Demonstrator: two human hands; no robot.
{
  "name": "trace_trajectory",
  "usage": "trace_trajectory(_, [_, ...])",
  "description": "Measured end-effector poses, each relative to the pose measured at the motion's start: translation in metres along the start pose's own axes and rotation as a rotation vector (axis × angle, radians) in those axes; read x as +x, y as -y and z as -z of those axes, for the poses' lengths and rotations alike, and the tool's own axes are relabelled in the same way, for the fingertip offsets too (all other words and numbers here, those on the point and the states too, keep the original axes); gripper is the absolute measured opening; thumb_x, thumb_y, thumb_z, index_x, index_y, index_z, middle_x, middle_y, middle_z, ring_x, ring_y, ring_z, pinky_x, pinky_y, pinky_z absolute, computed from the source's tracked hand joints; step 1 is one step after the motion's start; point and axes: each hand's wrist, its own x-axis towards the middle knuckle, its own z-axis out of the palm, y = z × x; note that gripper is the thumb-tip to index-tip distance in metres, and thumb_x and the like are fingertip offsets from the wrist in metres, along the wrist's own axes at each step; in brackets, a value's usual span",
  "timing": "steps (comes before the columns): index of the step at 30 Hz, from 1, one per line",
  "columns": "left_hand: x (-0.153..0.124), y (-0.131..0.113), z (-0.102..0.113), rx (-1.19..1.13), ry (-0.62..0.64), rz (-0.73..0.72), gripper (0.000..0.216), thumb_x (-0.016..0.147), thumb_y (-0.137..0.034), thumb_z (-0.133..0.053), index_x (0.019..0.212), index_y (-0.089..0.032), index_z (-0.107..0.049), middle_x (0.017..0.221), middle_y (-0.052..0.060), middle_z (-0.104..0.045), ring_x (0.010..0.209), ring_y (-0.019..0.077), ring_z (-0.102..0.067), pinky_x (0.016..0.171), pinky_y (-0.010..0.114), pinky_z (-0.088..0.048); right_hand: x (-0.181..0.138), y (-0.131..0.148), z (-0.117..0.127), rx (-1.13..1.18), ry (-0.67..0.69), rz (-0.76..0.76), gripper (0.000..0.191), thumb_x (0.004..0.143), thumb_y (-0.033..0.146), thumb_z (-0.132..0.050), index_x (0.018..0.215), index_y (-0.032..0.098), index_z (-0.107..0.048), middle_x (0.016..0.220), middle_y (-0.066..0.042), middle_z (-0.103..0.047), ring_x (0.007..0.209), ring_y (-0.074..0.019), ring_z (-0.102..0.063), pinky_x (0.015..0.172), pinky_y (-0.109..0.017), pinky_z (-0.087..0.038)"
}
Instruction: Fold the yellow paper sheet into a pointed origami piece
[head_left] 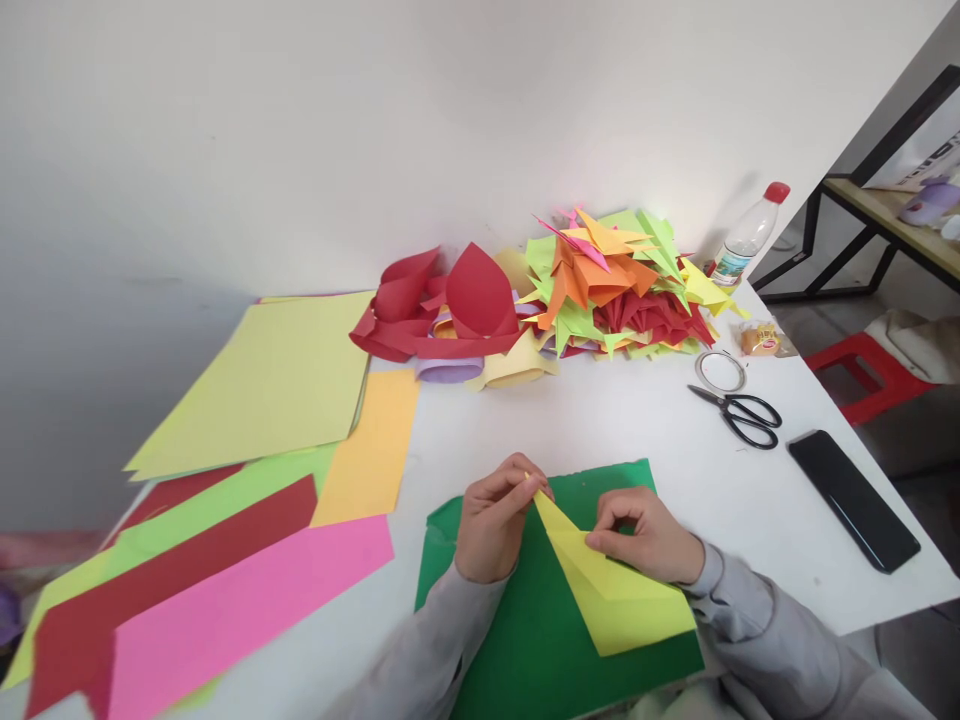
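Note:
A partly folded sheet of yellow paper is held over a green sheet at the front of the table. My left hand pinches the paper's narrow pointed tip between thumb and fingers. Farther along its upper edge, my right hand grips the paper between thumb and curled forefinger. The wide end of the paper slants down to the right, below my right hand. A crease runs along its length.
Coloured paper strips, one pink, and large pale yellow sheets lie left. Behind are red paper shapes and a pile of folded paper. Scissors, a tape roll, a phone and a bottle are right.

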Motion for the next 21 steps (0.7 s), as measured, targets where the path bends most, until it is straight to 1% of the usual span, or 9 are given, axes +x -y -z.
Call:
trace_trajectory(7, [0.0004,0.0030,-0.0011,-0.001,-0.059,-0.077,0.021,0.075,-0.027,-0.072,0.055,-0.019,-0.071,0.062,0.002,-0.056,0.060,0.0156,-0.057,0.056,0.030,-0.046,-0.0003,0.0034,0.0000,0.000,0.017,0.012,0.036,0.082,0.040,-0.067,0.057,0.017,-0.053,0.057,0.003,-0.050,0.052,-0.0082,-0.042,0.049,-0.022,-0.035])
trace_trajectory(9, [0.0008,0.0026,-0.0009,0.011,-0.066,-0.067,0.022,0.075,-0.027,-0.071,0.054,-0.019,-0.070,0.062,0.002,-0.056,0.060,0.0152,-0.056,0.055,0.029,-0.045,-0.0003,0.0042,-0.0001,0.000,0.021,0.017,0.036,0.082,0.039,-0.066,0.057,0.017,-0.053,0.057,0.003,-0.050,0.051,-0.0082,-0.041,0.049,-0.023,-0.034])
trace_trajectory(11, [0.0013,0.0017,-0.0003,0.011,-0.057,-0.029,0.027,0.078,-0.031,-0.069,0.055,-0.018,-0.070,0.063,0.002,-0.056,0.059,0.0150,-0.056,0.055,0.029,-0.045,-0.0002,0.0040,-0.0001,-0.004,0.018,0.019,0.036,0.082,0.039,-0.066,0.057,0.018,-0.053,0.057,0.003,-0.050,0.052,-0.0084,-0.042,0.049,-0.023,-0.035])
trace_trajectory(13, [0.0019,0.0007,0.0008,0.012,-0.016,0.017,0.033,0.081,-0.039,-0.066,0.055,-0.018,-0.070,0.064,0.003,-0.057,0.058,0.0152,-0.055,0.054,0.030,-0.044,-0.0003,0.0028,-0.0002,-0.009,0.011,0.019,0.036,0.082,0.040,-0.066,0.056,0.018,-0.053,0.057,0.002,-0.051,0.053,-0.0088,-0.043,0.050,-0.023,-0.035])
trace_trajectory(15, [0.0021,0.0002,0.0023,0.033,0.055,0.045,0.035,0.078,-0.045,-0.069,0.058,-0.017,-0.071,0.065,0.004,-0.057,0.058,0.0156,-0.054,0.053,0.030,-0.043,-0.0005,0.0012,-0.0002,-0.009,0.007,0.020,0.037,0.082,0.041,-0.066,0.057,0.018,-0.054,0.057,0.002,-0.052,0.053,-0.0090,-0.043,0.050,-0.023,-0.036])
trace_trajectory(18, [0.0015,0.0005,0.0043,0.101,0.157,0.067,0.026,0.070,-0.039,-0.078,0.058,-0.017,-0.071,0.064,0.004,-0.058,0.058,0.0156,-0.054,0.054,0.030,-0.042,-0.0007,0.0000,-0.0003,-0.001,0.008,0.030,0.036,0.082,0.040,-0.066,0.057,0.018,-0.054,0.058,0.002,-0.052,0.052,-0.0087,-0.043,0.049,-0.022,-0.036])
trace_trajectory(21, [0.0001,0.0009,0.0048,0.137,0.167,0.053,0.023,0.072,-0.032,-0.078,0.055,-0.018,-0.069,0.062,0.003,-0.056,0.060,0.0152,-0.052,0.056,0.030,-0.041,-0.0007,0.0010,-0.0004,0.005,0.011,0.032,0.033,0.082,0.036,-0.066,0.057,0.018,-0.054,0.058,0.002,-0.052,0.052,-0.0085,-0.043,0.049,-0.022,-0.035])
